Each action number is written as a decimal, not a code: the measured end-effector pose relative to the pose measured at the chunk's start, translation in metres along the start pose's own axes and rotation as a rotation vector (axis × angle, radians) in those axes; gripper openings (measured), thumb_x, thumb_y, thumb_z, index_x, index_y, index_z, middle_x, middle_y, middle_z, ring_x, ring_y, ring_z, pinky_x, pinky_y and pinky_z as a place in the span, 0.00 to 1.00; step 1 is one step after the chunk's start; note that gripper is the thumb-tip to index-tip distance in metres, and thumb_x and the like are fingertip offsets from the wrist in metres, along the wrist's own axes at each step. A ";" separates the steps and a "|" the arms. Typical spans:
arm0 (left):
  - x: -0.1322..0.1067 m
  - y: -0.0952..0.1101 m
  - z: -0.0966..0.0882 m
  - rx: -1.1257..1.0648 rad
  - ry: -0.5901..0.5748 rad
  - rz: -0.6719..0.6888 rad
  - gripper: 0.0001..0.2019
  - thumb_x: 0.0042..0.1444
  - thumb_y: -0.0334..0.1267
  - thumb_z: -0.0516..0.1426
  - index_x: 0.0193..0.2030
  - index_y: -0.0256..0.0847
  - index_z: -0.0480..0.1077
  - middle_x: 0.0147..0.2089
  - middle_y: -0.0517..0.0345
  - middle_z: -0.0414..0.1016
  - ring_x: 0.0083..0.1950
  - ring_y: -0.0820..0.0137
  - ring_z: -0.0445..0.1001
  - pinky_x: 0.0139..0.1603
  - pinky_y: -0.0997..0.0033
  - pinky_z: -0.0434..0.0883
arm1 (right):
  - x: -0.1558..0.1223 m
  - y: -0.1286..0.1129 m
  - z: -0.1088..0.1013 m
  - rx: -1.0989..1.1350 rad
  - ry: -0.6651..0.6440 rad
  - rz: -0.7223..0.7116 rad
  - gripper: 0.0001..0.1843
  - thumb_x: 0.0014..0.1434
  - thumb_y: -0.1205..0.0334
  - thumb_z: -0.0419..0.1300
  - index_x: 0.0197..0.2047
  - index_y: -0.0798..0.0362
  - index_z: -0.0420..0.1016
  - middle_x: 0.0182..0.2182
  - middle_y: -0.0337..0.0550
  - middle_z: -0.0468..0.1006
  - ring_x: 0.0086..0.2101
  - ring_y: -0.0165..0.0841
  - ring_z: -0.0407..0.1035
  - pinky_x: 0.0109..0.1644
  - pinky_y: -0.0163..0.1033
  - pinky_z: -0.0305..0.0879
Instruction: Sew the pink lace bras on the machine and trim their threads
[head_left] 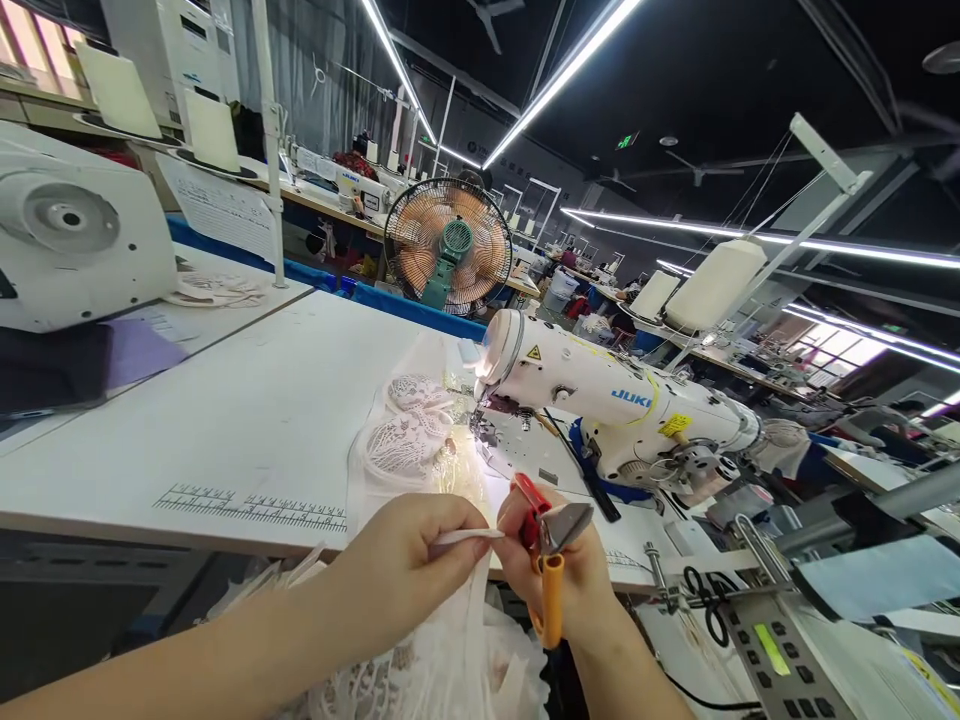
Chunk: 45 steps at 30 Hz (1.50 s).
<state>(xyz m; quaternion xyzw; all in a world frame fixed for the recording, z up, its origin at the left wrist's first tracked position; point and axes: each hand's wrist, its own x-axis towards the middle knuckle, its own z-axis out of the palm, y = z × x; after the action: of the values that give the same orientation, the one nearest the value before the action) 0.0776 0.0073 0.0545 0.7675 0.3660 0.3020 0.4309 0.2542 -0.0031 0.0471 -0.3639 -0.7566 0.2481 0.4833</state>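
My left hand is closed, pinching a narrow white fabric strip between thumb and fingers. The strip's far end runs to the fingertips of my right hand. Held in that same hand are scissors with a red and an orange handle, their blades pointing to the right. A white lace garment lies on the table beside the needle of a white sewing machine. More white lace fabric hangs below my hands, over the table's front edge.
A printed ruler scale marks the white tabletop. Another machine stands at left. A large fan is behind the table. Thread cones stand at right, and a control panel sits low right, near black-handled scissors.
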 end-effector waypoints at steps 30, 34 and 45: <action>0.009 -0.002 -0.010 -0.379 -0.097 -0.242 0.14 0.48 0.49 0.54 0.23 0.39 0.66 0.17 0.69 0.48 0.18 0.78 0.47 0.17 0.75 0.47 | -0.006 0.011 0.001 0.265 -0.249 0.273 0.23 0.55 0.38 0.54 0.36 0.51 0.64 0.25 0.37 0.62 0.25 0.29 0.55 0.27 0.35 0.55; 0.010 -0.009 -0.013 -0.380 -0.030 -0.218 0.14 0.46 0.48 0.54 0.21 0.38 0.66 0.18 0.68 0.51 0.21 0.77 0.48 0.21 0.75 0.48 | -0.024 0.020 -0.005 0.148 -0.470 0.247 0.29 0.57 0.32 0.44 0.35 0.52 0.63 0.26 0.38 0.62 0.25 0.29 0.55 0.28 0.36 0.54; 0.014 -0.015 -0.012 -0.383 -0.009 -0.321 0.14 0.46 0.48 0.55 0.20 0.40 0.61 0.18 0.68 0.52 0.21 0.76 0.49 0.23 0.74 0.47 | -0.027 0.008 -0.003 -0.054 -0.468 0.290 0.36 0.51 0.25 0.40 0.31 0.52 0.63 0.23 0.37 0.61 0.23 0.29 0.55 0.25 0.35 0.54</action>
<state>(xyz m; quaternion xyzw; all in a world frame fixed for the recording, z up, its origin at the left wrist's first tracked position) 0.0718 0.0296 0.0489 0.6052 0.4175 0.2901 0.6125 0.2662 -0.0194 0.0281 -0.4140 -0.7940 0.3718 0.2448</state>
